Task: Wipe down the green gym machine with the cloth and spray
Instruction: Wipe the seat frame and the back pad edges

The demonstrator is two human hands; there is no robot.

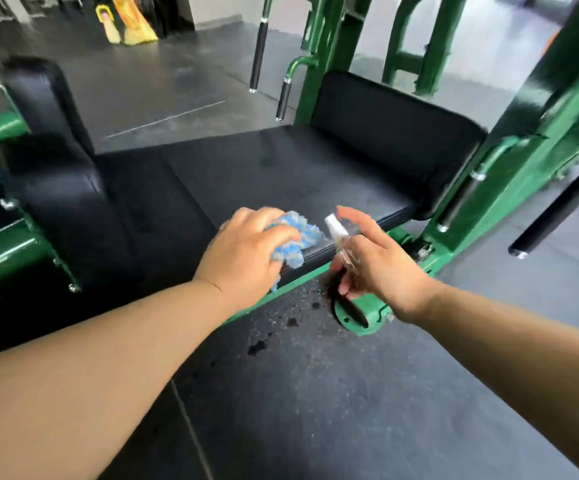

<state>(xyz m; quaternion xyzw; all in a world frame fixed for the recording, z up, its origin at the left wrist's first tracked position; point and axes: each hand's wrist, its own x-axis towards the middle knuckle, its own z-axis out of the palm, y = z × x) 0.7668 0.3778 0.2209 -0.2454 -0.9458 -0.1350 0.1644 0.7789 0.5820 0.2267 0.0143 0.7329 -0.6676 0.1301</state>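
Dark-spotted rubber floor [315,393] | left hand [243,254] grips cloth [302,233] on pad [281,174] | right hand [381,268] holds spray [336,232]

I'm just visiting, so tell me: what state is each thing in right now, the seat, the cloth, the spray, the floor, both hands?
seat pad: level, black.
cloth: bunched up, on the seat pad's front edge.
left hand: grips the cloth.
spray bottle: tilted, white top toward the cloth.
right hand: holds the spray bottle, forefinger lifted.
floor: dark, wet-looking spots below the seat pad's edge.
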